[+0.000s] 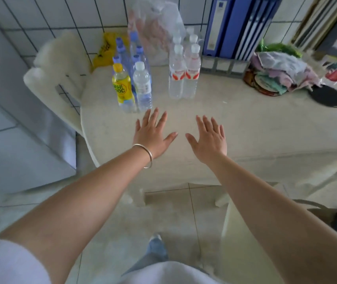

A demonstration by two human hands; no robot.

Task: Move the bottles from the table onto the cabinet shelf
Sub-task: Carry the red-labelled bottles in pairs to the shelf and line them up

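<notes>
Both hands flat, fingers spread, holding nothing: left hand [153,134], right hand [208,138]. Yellow bottle [121,85] & clear bottle [142,87] stand just past your left fingertips; grab mid-body, keep upright.

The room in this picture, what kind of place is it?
Probably a small office or utility room, not a kitchen for certain. Blue binders stand on the table against a white tiled wall, beside water bottles and a heap of cloths.

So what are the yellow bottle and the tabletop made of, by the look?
Yellow bottle: likely clear plastic, glossy, with a printed yellow label and yellow cap. Table: cream, matte, faintly speckled surface, perhaps laminate or moulded plastic; the picture leaves that open.
</notes>
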